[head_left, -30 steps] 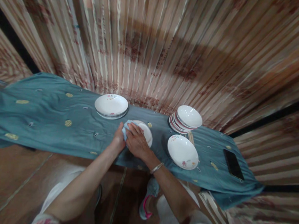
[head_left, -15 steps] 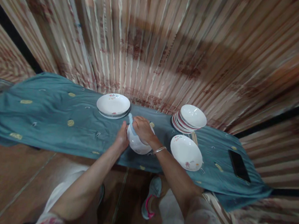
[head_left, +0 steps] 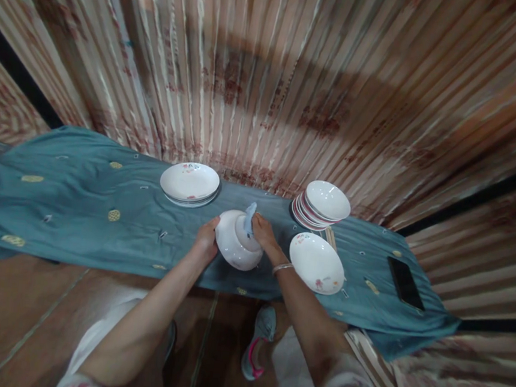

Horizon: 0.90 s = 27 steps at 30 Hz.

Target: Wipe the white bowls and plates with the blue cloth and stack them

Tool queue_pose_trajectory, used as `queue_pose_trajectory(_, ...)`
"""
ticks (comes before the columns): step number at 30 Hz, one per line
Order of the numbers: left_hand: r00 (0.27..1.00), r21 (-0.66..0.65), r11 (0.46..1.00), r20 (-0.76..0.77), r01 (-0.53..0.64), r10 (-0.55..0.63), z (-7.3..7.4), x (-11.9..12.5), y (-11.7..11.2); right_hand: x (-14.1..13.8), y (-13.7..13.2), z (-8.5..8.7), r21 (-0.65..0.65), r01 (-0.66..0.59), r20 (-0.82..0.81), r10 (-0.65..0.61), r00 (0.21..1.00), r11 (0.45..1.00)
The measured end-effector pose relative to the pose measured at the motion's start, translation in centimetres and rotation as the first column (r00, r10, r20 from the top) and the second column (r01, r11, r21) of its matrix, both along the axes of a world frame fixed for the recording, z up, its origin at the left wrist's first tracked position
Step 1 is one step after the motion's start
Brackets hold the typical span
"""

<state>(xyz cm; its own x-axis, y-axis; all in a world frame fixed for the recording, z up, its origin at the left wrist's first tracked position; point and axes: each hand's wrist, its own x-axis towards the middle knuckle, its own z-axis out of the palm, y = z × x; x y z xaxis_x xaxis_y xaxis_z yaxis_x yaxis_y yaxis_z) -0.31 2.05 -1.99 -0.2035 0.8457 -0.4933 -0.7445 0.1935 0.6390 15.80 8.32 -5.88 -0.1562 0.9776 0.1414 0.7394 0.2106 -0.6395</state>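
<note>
My left hand (head_left: 206,241) grips the left rim of a white bowl (head_left: 235,249), tilted so its underside faces me, just above the teal cloth (head_left: 80,214). My right hand (head_left: 263,233) is closed on a light blue rag (head_left: 249,215) and presses it against the bowl's base on the right side. A bracelet sits on my right wrist.
A stack of white plates (head_left: 189,183) lies behind the bowl to the left. A stack of red-rimmed bowls (head_left: 322,205) stands at the right, with a single floral plate (head_left: 316,262) in front of it. A black phone (head_left: 404,283) lies far right. Striped curtain behind.
The bowl has been lifted off the cloth and turned over, underside now toward me. My right hand with the rag moved from the bowl's inside to its base.
</note>
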Motion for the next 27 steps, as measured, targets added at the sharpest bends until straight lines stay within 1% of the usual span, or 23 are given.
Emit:
queue_pose_trajectory(4,1.000,0.010,1.000,0.009,0.016,-0.016,-0.4,-0.4,0.1,1.7,-1.7,-1.4,-0.015,0.060,-0.050,-0.061,0.997,0.998)
queue_pose_trajectory(6,1.000,-0.002,1.000,-0.003,0.016,-0.016,-0.4,-0.5,0.1,2.2,-2.8,-2.0,-0.021,0.106,-0.123,-0.108,0.987,0.994)
queue_pose_trajectory(9,1.000,-0.023,1.000,-0.012,0.013,-0.014,-0.3,-0.6,0.1,2.6,-4.6,-2.7,-0.022,0.169,-0.215,-0.170,0.962,0.985)
queue_pose_trajectory(13,1.000,-0.020,0.999,0.003,0.026,-0.026,-0.4,-0.5,0.1,2.7,-7.0,-3.5,-0.019,0.246,-0.257,-0.243,0.935,0.969)
queue_pose_trajectory(16,1.000,-0.037,0.999,-0.002,0.017,-0.017,-0.4,-0.5,0.2,2.5,-8.6,-4.6,0.037,0.303,-0.268,-0.282,0.921,0.952)
queue_pose_trajectory(19,1.000,-0.047,0.999,-0.001,0.023,-0.023,-0.2,-0.5,0.1,2.0,-10.1,-5.9,0.152,0.331,-0.296,-0.277,0.914,0.931)
queue_pose_trajectory(21,1.000,-0.050,0.999,-0.009,0.018,-0.019,0.0,-0.4,0.0,1.5,-11.1,-6.5,0.194,0.346,-0.311,-0.278,0.909,0.918)
queue_pose_trajectory(24,1.000,-0.057,0.998,-0.021,0.008,-0.009,0.3,-0.3,-0.1,0.4,-12.7,-6.8,0.167,0.363,-0.333,-0.295,0.896,0.917)
queue_pose_trajectory(26,1.000,-0.062,0.998,-0.011,0.006,-0.007,0.4,-0.3,-0.2,-0.6,-14.0,-6.6,0.155,0.367,-0.324,-0.304,0.896,0.917)
queue_pose_trajectory(27,1.000,-0.061,0.998,-0.002,0.008,-0.008,0.4,-0.3,-0.2,-1.3,-14.7,-6.4,0.170,0.365,-0.309,-0.302,0.902,0.915)
